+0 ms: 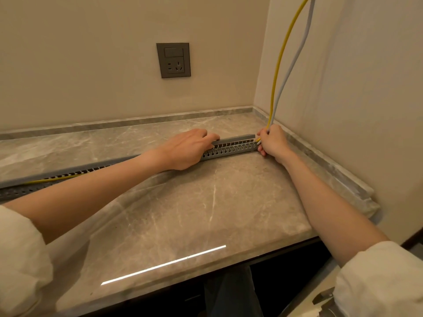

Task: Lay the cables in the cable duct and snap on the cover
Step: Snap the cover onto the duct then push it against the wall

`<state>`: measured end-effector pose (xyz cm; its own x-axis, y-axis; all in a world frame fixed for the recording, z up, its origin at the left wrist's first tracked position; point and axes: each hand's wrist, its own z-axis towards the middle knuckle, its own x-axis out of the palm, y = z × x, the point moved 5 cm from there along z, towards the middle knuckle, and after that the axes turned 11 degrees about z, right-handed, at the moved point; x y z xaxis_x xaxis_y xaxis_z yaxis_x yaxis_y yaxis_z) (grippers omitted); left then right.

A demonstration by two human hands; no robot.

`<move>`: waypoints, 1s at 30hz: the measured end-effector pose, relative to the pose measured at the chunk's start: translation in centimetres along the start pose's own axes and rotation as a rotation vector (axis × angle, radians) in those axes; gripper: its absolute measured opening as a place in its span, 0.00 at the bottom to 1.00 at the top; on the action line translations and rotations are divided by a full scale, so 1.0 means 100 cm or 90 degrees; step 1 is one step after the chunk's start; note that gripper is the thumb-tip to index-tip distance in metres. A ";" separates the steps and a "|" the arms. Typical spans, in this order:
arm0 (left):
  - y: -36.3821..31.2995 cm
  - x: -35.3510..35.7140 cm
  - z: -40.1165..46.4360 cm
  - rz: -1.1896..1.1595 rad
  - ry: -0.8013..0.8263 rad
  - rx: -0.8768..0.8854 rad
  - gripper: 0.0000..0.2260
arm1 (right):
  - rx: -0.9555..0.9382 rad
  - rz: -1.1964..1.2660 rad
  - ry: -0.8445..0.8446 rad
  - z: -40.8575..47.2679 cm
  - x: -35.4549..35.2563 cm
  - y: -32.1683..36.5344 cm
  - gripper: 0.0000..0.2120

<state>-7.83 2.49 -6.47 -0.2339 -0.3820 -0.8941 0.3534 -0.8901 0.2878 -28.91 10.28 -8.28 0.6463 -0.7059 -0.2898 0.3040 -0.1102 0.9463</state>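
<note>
A long grey slotted cable duct (231,148) lies across the marble counter (183,202), running from the left edge to the right corner. Its top is uncovered. A yellow cable (278,65) and a grey cable (295,58) hang down from above on the right and enter the duct's right end. The yellow cable also shows inside the duct at the far left. My right hand (273,141) grips both cables at the duct's right end. My left hand (190,148) presses down on the duct's middle, fingers over its top edges. No cover is in sight.
A grey wall socket with a switch (173,60) sits on the back wall above the duct. A raised stone rim (137,121) borders the counter at the back and right wall. The counter's front edge (206,268) drops to a dark space below.
</note>
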 end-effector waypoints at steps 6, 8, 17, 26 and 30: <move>-0.007 0.000 -0.004 0.037 -0.028 0.029 0.13 | -0.006 -0.005 -0.004 -0.003 0.000 0.002 0.13; -0.009 0.001 -0.006 0.047 -0.025 0.039 0.14 | -0.009 -0.009 -0.005 -0.003 0.000 0.002 0.13; -0.016 -0.004 -0.012 0.048 -0.063 0.038 0.17 | -0.056 -0.163 -0.087 -0.007 -0.011 0.012 0.10; -0.015 -0.005 -0.009 -0.001 -0.028 -0.003 0.18 | -0.540 -0.412 0.237 -0.048 0.015 0.056 0.13; -0.009 -0.009 -0.008 -0.073 0.019 -0.031 0.17 | -0.398 -0.373 0.376 -0.042 0.026 0.031 0.15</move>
<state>-7.25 3.88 -6.19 -0.2489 -0.2701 -0.9301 0.3693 -0.9143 0.1667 -23.40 11.02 -6.69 0.4683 -0.1859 -0.8638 0.8808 0.1759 0.4396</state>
